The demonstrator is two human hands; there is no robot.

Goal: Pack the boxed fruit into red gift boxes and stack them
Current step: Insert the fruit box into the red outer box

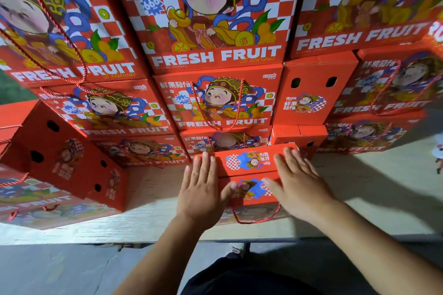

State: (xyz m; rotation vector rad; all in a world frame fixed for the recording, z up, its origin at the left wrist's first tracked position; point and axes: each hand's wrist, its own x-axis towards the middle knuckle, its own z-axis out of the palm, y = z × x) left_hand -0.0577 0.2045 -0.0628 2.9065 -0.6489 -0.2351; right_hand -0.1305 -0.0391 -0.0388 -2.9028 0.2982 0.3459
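A red gift box (pixel 249 163) with a cartoon print and a red rope handle stands on a pale wooden platform (pixel 153 213), right in front of a tall stack of red gift boxes (pixel 215 55). My left hand (pixel 200 189) lies flat on the left part of its closed top flaps, fingers straight, thumb on the near flap. My right hand (pixel 297 179) presses flat on the right part, fingers spread. The box's contents are hidden under the flaps.
Stacked "FRESH FRUIT" boxes fill the whole background wall. A lower pile of red boxes (pixel 62 165) sits at the left on the platform. The platform's front edge (pixel 119 238) drops to a grey concrete floor (pixel 60 270) near me.
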